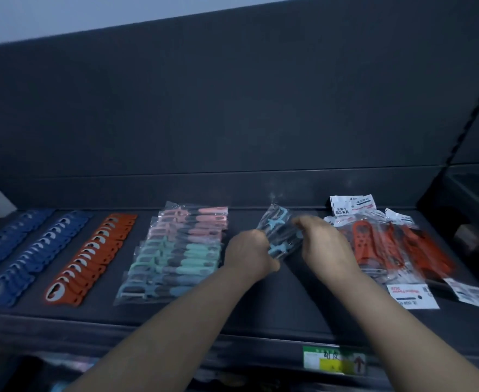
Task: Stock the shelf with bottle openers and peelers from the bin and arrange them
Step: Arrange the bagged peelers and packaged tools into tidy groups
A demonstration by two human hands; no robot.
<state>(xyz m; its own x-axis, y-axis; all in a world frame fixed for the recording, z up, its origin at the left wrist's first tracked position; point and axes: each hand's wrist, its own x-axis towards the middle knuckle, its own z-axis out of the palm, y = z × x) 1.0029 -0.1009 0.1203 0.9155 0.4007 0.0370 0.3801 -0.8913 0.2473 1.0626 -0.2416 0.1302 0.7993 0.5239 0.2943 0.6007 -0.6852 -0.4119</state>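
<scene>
Green price label [333,360] on the front edge of the shelf [289,304]. Above the shelf, my left hand [248,250] and right hand [324,244] both grip a bundle of bagged blue peelers [280,236], between the pink-and-teal peeler stack [176,250] and the bagged orange peelers [388,247]. Left: orange bottle openers [91,256], blue bottle openers [29,250].

Two rows of blue bottle openers [34,247], one row of orange bottle openers [91,256]. One column of pink and teal peelers [176,250], one bundle of blue peelers [282,236], at least two orange peeler packs [388,244].
</scene>
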